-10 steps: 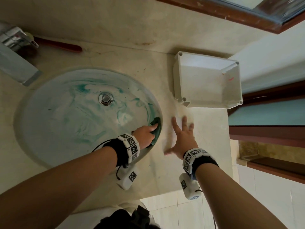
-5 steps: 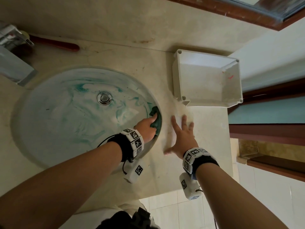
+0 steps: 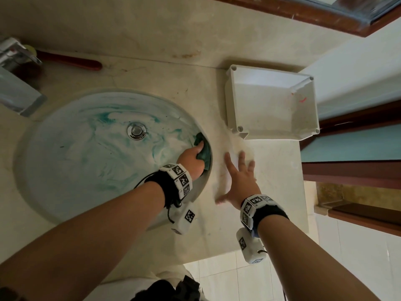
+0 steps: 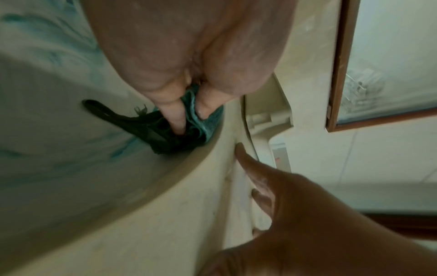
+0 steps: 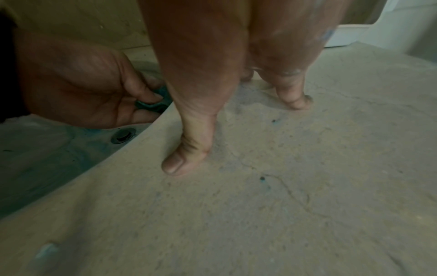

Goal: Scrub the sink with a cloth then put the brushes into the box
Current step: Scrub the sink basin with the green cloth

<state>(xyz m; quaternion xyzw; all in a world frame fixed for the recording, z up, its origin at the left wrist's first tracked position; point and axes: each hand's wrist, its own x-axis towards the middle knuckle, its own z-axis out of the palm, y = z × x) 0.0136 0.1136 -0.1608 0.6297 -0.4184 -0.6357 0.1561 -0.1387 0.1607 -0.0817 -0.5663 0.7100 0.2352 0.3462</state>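
A round sink (image 3: 71,170) smeared with teal cleaner is set in the beige counter. My left hand (image 3: 192,158) grips a dark green cloth (image 3: 205,152) against the sink's right inner wall, just under the rim. In the left wrist view the cloth (image 4: 203,123) is bunched between thumb and fingers. My right hand (image 3: 239,177) lies flat with fingers spread on the counter (image 5: 307,168) right of the sink. An empty white box (image 3: 271,103) stands beyond that hand. One red brush handle (image 3: 69,60) lies at the back wall, its head hidden behind the tap.
A chrome tap (image 3: 15,70) overhangs the sink's far left edge. The drain plug (image 3: 136,130) sits mid-basin. The counter ends just right of the box, by a wooden door frame (image 3: 351,168). A tiled floor (image 3: 238,276) lies below the near edge.
My left hand has slid the cloth along the sink's right wall, away from me toward the back. The right hand has stayed planted on the counter.
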